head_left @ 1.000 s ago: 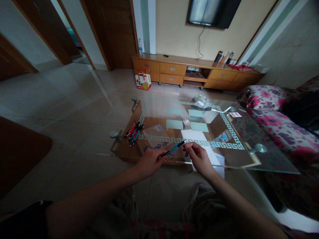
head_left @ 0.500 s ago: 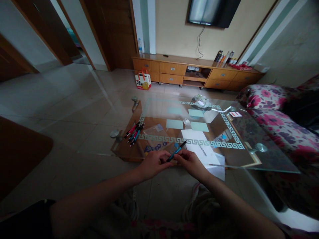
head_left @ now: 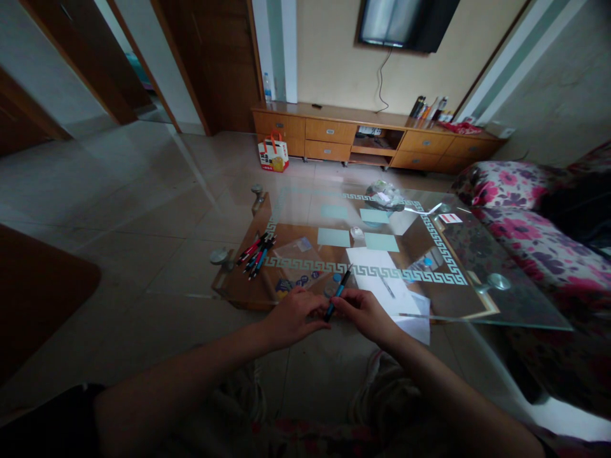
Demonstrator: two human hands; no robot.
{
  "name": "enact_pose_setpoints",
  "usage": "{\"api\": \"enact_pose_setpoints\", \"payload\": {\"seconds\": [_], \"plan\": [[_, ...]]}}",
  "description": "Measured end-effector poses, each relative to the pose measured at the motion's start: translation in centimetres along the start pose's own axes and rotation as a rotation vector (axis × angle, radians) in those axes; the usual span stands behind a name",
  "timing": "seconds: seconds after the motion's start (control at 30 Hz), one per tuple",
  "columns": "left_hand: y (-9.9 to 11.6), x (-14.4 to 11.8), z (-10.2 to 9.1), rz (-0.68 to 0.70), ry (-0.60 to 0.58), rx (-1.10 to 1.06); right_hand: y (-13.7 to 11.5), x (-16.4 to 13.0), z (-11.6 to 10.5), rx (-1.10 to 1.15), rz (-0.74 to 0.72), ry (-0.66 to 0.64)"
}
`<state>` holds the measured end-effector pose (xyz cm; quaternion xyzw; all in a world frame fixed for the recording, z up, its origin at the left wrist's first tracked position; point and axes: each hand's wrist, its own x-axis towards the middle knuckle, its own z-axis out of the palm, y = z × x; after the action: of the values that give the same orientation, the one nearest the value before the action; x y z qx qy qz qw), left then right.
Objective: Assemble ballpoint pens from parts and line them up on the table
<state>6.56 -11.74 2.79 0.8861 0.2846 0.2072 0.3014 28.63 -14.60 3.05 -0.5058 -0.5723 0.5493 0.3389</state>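
A blue and black pen [head_left: 340, 291] stands at a slant above the near edge of the glass table, its thin tip pointing up and away. My right hand [head_left: 365, 313] pinches its barrel between thumb and fingers. At the pen's lower end, my left hand [head_left: 298, 316] has its thumb and fingertips around it. To the left, a loose pile of pens [head_left: 258, 256] in red, blue and black lies on the glass. White paper sheets [head_left: 377, 275] show just beyond my right hand, with a slim pen-like shape over them.
The glass coffee table [head_left: 520, 299] has a patterned border and a lower wooden level. A crumpled plastic bag [head_left: 386, 196] sits toward its far side, near a red and white card [head_left: 449, 218]. A flowered sofa [head_left: 506, 222] stands right; a wooden TV cabinet [head_left: 329, 131] lines the wall.
The pen has turned more upright, its top end swinging toward me and left. My left thumb and fingers have spread somewhat at its lower end; my right hand stays nearly in place.
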Motion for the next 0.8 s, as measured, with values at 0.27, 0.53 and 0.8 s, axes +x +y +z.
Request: {"api": "enact_pose_setpoints", "payload": {"seconds": [0.27,0.53,0.8], "plan": [[-0.3,0.0,0.0,0.134,-0.001,0.14,-0.5,-0.2,0.2,-0.03,-0.009,-0.046],[-0.1,0.0,-0.2,0.132,-0.025,0.225,-0.6,-0.4,0.2,-0.055,-0.008,-0.081],[-0.6,0.1,-0.3,-0.007,-0.043,0.184,-0.1,0.9,-2.4,0.035,0.044,0.087]]}}
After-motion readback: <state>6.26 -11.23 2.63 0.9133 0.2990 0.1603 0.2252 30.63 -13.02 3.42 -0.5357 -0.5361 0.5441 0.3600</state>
